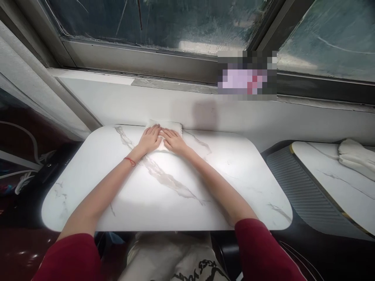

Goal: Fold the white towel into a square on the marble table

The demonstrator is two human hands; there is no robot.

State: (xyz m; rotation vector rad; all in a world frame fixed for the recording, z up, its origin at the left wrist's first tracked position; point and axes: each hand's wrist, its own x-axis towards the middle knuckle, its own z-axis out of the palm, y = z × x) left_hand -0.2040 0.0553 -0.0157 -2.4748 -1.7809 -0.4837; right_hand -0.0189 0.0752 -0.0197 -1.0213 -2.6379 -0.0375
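A white cloth [166, 125] lies folded at the far edge of the white marbled table [123, 207], close to the wall. Flat on its left part rests my left hand [150, 139], with a thin red string round the wrist. My right hand [173, 141] presses down on the cloth's right part, its fingers stretched out toward the left hand. The fingertips of the two hands nearly meet. Both palms face down, and what is under them is hidden.
Behind the table a white wall [131, 103] rises to a window sill [175, 85]. A blurred-out lilac item [237, 80] stands on the sill. To the right is another marbled table [319, 168] bearing a white cloth [356, 158]. Pale cables [25, 177] hang at the left.
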